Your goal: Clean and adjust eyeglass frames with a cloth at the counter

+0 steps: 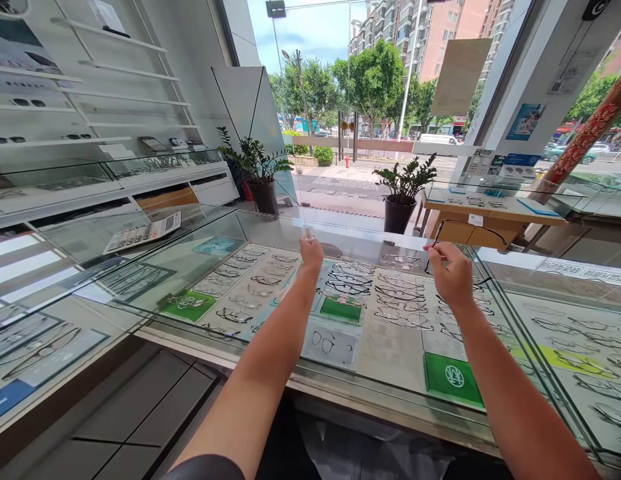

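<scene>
"What's in your hands?"

"My right hand [432, 249] pinches a pair of dark, thin glasses [460, 222] between finger and thumb. My left hand [311, 251] is curled around a small pale thing [307, 232]. I can't tell what it is."

"Where are the glasses?"

"Up in the air over the glass desk [365, 378], on my right side. They don't seem to touch the top. Lots of other glasses [349, 287] lie in rows under it."

"How do you hold them well?"

"Softly, I think. They look skinny, so a hard squeeze could bend them. It's best to pinch the edge and leave the middle alone, so it gets no finger smudges."

"Are your hands close together?"

"No, they're well apart. I reach out far, so it would help to go slow. A bump on the desk could scratch the glasses."

"And the left hand?"

"A snug grip is good there, just enough that the small pale thing doesn't slip. If it fell, it could knock the desk."
</scene>
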### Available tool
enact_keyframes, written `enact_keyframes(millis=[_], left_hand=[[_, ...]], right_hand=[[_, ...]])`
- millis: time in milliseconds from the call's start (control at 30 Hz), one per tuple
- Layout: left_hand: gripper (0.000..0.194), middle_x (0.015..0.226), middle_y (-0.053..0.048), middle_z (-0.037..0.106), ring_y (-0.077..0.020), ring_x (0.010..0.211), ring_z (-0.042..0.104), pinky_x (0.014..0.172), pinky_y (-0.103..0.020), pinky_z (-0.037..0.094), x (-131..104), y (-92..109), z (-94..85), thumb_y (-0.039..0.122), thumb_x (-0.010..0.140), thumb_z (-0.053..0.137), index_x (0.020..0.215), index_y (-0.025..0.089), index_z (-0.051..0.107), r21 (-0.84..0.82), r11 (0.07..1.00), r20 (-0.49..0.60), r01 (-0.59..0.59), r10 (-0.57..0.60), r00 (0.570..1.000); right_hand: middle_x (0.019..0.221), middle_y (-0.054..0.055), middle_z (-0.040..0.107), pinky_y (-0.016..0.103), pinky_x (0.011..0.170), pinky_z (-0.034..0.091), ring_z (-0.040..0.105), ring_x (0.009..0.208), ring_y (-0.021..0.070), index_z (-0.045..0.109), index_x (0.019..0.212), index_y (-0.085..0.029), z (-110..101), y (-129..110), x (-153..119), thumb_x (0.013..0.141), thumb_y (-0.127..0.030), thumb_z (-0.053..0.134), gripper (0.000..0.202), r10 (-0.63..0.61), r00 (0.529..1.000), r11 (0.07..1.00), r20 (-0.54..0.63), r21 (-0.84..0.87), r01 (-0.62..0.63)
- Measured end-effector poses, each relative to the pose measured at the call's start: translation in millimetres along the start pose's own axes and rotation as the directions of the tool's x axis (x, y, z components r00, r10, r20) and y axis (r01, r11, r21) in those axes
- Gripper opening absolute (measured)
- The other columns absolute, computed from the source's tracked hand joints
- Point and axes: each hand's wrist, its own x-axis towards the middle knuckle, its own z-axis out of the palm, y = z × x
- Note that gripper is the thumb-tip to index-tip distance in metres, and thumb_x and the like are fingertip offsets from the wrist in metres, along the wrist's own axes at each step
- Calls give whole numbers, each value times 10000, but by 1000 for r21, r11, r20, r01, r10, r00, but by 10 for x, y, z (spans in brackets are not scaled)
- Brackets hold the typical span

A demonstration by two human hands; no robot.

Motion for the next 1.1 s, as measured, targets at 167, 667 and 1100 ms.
enact_keyframes(millis=[167, 667, 1100], left_hand=[[200, 854, -22, 582, -161, 792, 561, 689, -286, 514, -28, 225, 63, 392, 995, 609, 1042, 198, 607, -205, 976, 121, 68, -43, 992], [737, 687, -24, 468, -170, 663, 486, 564, -292, 456, -1043, 745, 390, 906, 838, 550, 670, 189, 588, -374, 798, 872, 473, 128, 473], [684, 647, 1, 541, -128, 556, 490, 585, -295, 403, -1163, 658, 497, 844, 888, 504, 694, 191, 570, -233, 972, 764, -25, 199, 614]], right_hand=[[1068, 133, 814, 441, 876, 582, 728, 1010, 294, 773, 946, -199, 9, -49, -10, 1036, -406, 552, 316, 2, 1000, 999, 2, 55, -2], [979, 69, 767, 380, 826, 571, 749, 912, 238, 751, 876, -220, 194, -387, -153, 988, -518, 665, 330, 104, 941, 799, 321, 536, -272], [904, 57, 782, 344, 776, 553, 740, 838, 209, 777, 837, -213, 252, -472, -178, 940, -496, 698, 312, 117, 865, 639, 489, 629, -442]])
